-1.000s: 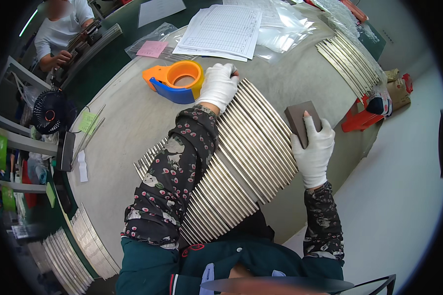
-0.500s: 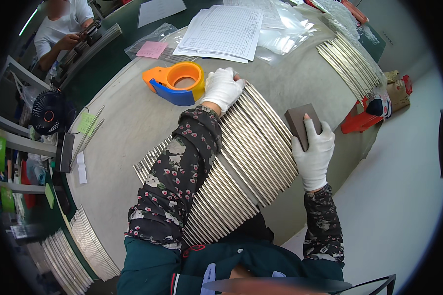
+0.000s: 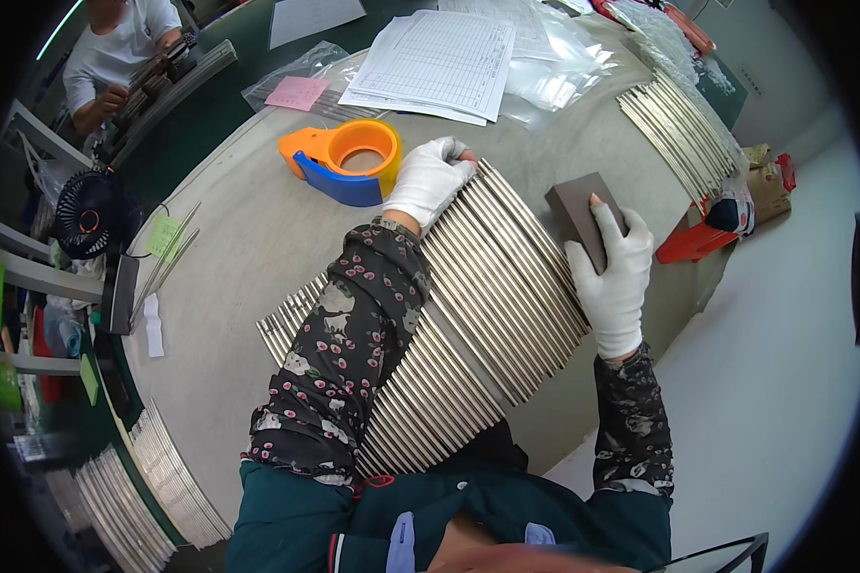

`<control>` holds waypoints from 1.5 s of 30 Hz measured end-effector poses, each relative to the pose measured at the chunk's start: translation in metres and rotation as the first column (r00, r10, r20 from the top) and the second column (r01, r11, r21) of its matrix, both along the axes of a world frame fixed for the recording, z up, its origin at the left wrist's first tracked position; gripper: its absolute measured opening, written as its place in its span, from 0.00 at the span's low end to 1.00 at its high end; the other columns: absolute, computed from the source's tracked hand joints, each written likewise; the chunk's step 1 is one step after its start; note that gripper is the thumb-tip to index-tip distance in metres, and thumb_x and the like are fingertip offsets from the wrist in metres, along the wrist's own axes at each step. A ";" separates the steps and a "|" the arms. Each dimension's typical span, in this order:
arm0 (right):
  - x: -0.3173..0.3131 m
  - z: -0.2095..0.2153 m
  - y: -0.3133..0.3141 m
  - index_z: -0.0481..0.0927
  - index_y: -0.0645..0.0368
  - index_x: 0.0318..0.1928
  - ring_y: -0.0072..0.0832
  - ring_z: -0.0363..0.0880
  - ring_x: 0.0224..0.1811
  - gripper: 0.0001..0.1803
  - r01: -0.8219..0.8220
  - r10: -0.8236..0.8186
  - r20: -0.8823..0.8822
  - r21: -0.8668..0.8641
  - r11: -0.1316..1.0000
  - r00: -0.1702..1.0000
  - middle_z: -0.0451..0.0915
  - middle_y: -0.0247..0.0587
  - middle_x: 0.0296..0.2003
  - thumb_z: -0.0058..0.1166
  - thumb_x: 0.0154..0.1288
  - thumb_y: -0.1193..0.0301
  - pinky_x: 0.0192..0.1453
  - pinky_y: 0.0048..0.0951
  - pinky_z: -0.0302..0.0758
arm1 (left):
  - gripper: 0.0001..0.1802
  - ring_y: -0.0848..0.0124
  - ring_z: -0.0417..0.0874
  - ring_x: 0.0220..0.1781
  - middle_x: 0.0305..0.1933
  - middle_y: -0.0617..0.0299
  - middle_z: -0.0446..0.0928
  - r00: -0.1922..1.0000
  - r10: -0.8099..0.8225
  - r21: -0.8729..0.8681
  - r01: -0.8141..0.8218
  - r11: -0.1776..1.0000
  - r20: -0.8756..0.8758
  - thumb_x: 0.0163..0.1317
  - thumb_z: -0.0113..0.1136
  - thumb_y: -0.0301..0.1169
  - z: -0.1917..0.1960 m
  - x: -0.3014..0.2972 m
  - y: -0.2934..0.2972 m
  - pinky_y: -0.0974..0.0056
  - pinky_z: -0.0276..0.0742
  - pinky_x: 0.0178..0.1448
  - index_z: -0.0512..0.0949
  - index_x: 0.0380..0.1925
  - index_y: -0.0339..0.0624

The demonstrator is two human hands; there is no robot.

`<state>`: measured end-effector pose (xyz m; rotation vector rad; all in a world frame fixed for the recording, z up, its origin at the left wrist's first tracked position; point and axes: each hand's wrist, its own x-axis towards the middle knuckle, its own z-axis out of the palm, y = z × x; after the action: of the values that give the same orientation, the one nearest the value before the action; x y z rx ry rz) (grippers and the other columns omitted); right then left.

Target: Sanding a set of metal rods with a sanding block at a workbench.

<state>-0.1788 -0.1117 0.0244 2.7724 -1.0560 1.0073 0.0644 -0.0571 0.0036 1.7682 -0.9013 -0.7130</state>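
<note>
Many shiny metal rods [image 3: 506,277] lie side by side in two fanned rows on the table in front of me. My left hand [image 3: 430,183], in a white glove with bare fingertips, is closed at the far ends of the rods; its curled fingers partly hide what they grip. My right hand [image 3: 616,277], gloved the same way, holds a grey-brown rectangular block [image 3: 575,205], like a sanding block. The block is just right of the far row, at its right edge. My left forearm crosses over the near row and covers part of it.
An orange and blue tape dispenser [image 3: 354,162] stands beside my left hand. Printed sheets [image 3: 435,67], a pink note [image 3: 296,93] and plastic bags lie beyond. More rods [image 3: 678,134] lie at the far right, above a red bin [image 3: 693,244]. A co-worker [image 3: 115,62] handles bars at far left.
My right hand has shifted slightly, and the block's far end has swung a little to the left. The rods' right edge reaches slightly further right. My left hand stays at the rod ends.
</note>
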 end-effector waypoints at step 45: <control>-0.037 -0.019 -0.003 0.75 0.55 0.58 0.48 0.69 0.50 0.33 0.062 -0.056 -0.077 0.073 0.995 0.995 0.70 0.56 0.51 0.65 0.49 0.67 0.56 0.43 0.70 | 0.10 0.81 0.74 0.27 0.25 0.67 0.78 0.974 -0.051 -0.091 0.032 0.995 -0.220 0.62 0.63 0.33 0.002 0.001 0.007 0.75 0.69 0.36 0.81 0.31 0.36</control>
<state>-0.2156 -0.1142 0.0050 2.7942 -1.1823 0.8673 0.0651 -0.0506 0.0060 1.5616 -0.8066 -0.8677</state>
